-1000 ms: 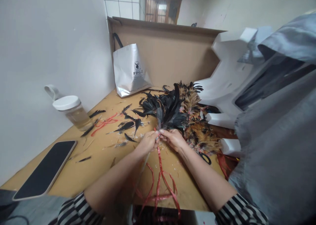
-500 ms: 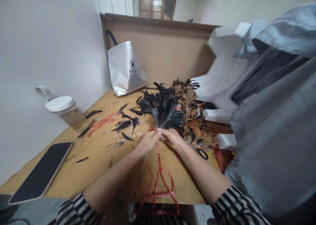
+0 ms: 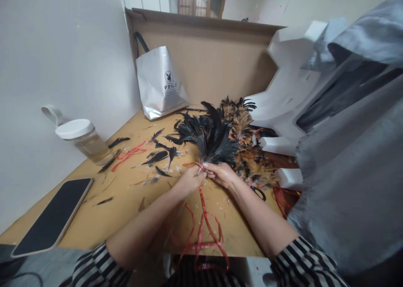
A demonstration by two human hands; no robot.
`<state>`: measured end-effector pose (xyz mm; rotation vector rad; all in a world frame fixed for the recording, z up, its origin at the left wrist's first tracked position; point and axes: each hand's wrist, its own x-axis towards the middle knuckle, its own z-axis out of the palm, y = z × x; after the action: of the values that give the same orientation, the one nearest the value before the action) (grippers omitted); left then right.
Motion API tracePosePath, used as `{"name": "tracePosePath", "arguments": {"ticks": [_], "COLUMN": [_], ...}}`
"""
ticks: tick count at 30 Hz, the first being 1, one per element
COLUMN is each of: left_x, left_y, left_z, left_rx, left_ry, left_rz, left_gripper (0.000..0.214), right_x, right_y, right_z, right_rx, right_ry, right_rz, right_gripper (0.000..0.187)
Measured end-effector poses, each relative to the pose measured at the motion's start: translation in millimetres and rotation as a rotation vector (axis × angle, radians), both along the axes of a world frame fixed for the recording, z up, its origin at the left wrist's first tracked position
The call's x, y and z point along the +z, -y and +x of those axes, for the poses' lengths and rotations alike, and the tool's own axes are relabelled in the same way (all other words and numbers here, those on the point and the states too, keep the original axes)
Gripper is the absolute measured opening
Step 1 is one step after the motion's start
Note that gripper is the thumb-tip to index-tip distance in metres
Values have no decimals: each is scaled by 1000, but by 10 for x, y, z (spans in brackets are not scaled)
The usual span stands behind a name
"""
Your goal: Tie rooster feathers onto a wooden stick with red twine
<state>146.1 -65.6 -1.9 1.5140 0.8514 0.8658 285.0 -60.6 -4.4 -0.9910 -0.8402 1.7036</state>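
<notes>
A bundle of black feathers (image 3: 214, 138) fans out away from me, its quill ends gathered between my two hands. My left hand (image 3: 190, 180) is closed on the base of the bundle. From the right, my right hand (image 3: 222, 174) pinches the same base, thumb on top; its fingertips are partly hidden. Red plastic string (image 3: 202, 196) crosses the base, with a short end sticking out to the left. Below my hands it hangs down in loops over the table's front edge. Brown feather bundles (image 3: 255, 167) lie just beyond my right hand.
Loose black feathers (image 3: 157, 156) and red string pieces (image 3: 127, 154) are scattered left of the bundle. A jar with a white lid (image 3: 92, 146) and a phone (image 3: 52, 217) are at the left. Scissors (image 3: 258, 193) lie right; a silver bag (image 3: 160, 83) stands behind. Grey cloth (image 3: 352, 173) hangs right.
The fingers of my right hand have loosened a little at the base. More of the short red string end now shows to the left. The feathers have shifted slightly.
</notes>
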Motion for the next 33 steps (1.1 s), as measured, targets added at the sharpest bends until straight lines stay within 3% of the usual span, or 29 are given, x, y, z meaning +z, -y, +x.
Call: {"name": "tracePosePath", "arguments": {"ticks": [4, 10, 18, 24, 33], "left_x": [-31, 24, 225, 185, 162], "left_y": [7, 25, 71, 58, 109], "left_z": [18, -92, -155, -167, -63], "left_rx": [-40, -168, -319, -415, -291], "left_ry": [12, -33, 204, 350, 437], "left_rz": [-59, -330, -572, -704, -701], "left_gripper": [9, 35, 31, 29, 27], "right_x": [-22, -56, -124, -131, 49], "right_y": [-13, -21, -49, -57, 2], "right_z": [21, 60, 186, 215, 236], "right_rx": [68, 95, 173, 144, 96], "right_ry": [10, -5, -46, -58, -11], "right_rz": [-18, -24, -1, -12, 1], "right_gripper": [39, 36, 41, 35, 27]}}
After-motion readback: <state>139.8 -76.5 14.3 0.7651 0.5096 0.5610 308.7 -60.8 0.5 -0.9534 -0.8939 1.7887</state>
